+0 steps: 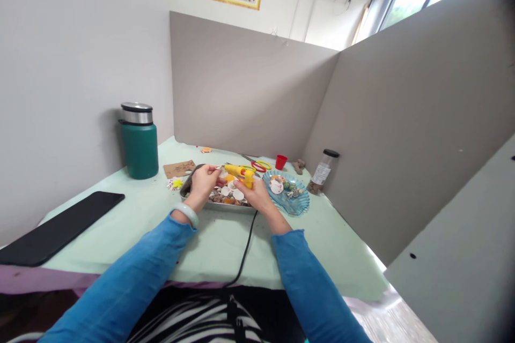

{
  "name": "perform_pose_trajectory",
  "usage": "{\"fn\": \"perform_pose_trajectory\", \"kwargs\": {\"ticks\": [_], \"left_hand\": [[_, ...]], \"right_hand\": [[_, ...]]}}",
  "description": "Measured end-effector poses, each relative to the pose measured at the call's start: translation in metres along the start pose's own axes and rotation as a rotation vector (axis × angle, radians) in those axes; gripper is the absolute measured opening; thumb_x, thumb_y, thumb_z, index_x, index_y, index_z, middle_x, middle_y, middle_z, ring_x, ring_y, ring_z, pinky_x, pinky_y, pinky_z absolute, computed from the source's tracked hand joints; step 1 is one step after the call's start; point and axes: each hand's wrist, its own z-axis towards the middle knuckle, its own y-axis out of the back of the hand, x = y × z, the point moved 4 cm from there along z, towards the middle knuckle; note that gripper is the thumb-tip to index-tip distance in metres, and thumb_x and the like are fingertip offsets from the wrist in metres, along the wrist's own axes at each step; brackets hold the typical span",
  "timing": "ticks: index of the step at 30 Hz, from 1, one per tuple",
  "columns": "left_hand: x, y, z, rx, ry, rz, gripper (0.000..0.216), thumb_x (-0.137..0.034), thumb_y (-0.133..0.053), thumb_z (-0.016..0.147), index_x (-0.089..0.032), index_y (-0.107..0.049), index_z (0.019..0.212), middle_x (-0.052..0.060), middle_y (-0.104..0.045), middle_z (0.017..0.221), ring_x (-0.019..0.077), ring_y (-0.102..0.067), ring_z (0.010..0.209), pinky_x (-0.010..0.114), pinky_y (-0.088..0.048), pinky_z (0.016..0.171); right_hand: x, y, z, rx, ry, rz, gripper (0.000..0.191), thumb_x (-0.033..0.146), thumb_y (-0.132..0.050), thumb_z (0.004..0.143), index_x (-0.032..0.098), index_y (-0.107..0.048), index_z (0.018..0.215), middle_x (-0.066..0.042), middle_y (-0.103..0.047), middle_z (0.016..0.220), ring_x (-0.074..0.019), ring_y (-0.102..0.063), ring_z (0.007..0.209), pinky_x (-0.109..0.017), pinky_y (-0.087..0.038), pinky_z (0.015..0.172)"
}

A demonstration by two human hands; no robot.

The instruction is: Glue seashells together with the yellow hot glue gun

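Observation:
My right hand (254, 193) is wrapped round the handle of a yellow glue gun (235, 170), whose nozzle points left. A black cord (246, 249) runs from below that hand to the table's front edge. Close to the nozzle, my left hand (204, 182) is closed in a pinch on something small and whitish, too small to name. Both hands are over a metal tray (231, 207) filled with shells, pebbles and several white round pieces (238, 194). My hands hide part of the tray.
Right of the tray is a blue scalloped plate (295, 206) with small decorations. Behind lie scissors (263, 165) and a red cup (280, 162). A jar (322, 172) stands far right. Leftward are a green flask (140, 150), brown card (179, 168) and black mat (64, 226). Grey partitions (253, 86) enclose the table.

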Motion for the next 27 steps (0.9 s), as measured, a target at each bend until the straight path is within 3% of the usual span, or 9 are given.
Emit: {"fn": "perform_pose_trajectory", "kwargs": {"ticks": [27], "left_hand": [[-0.0010, 0.0047, 0.0022, -0.059, 0.017, -0.101, 0.008, -0.016, -0.063, 0.080, -0.015, -0.057, 0.084, 0.003, -0.066, 0.053, 0.0188, -0.068, 0.051, 0.027, -0.054, 0.055]], "right_hand": [[-0.0034, 0.0028, -0.0007, -0.022, -0.059, -0.034, 0.043, 0.058, -0.063, 0.076, 0.015, -0.064, 0.071, 0.000, -0.052, 0.060, -0.0144, -0.048, 0.059, -0.025, -0.038, 0.054]]}}
